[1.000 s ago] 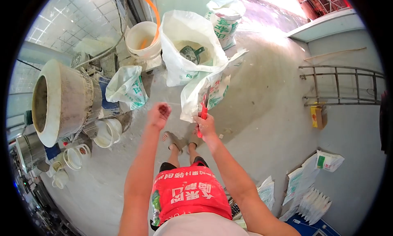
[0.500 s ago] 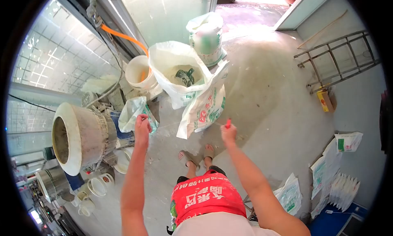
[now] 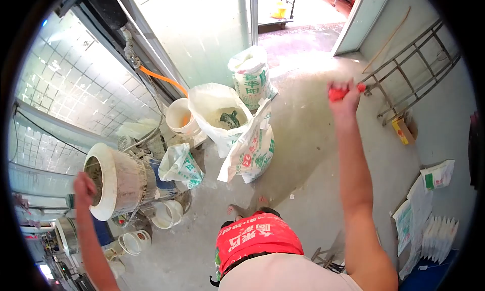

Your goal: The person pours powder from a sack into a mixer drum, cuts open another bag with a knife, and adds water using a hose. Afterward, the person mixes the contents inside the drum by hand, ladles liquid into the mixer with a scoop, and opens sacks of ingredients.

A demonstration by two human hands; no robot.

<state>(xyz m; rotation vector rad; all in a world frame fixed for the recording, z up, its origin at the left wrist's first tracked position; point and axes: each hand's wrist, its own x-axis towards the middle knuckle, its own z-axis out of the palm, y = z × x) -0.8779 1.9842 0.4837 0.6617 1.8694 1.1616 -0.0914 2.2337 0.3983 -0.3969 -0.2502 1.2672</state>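
My right hand [image 3: 344, 100] is raised far out to the right, its fingers closed round a small red object [image 3: 337, 94] that shows on both sides of the fist; its kind is not clear. Out to the left, my left hand [image 3: 85, 189] is closed in front of the mouth of a mixer drum [image 3: 121, 182]; whatever its fingers may hold is hidden. Between the hands stand an open white sack [image 3: 202, 101] with pale material and a dark green-black item [image 3: 230, 119] inside, and a printed white sack [image 3: 258, 154] leaning against it.
Another printed sack [image 3: 251, 81] stands behind, near the doorway. A white bucket [image 3: 178, 114] with an orange hose [image 3: 161, 78] and a crumpled bag [image 3: 182, 165] are left of the sacks. A metal rack [image 3: 411, 71] leans at the right wall. White buckets [image 3: 166, 214] sit below the drum.
Both hands have moved wide apart, the left to the left and down, the right to the right and up with the red object. The view has shifted, with the sacks a little lower.
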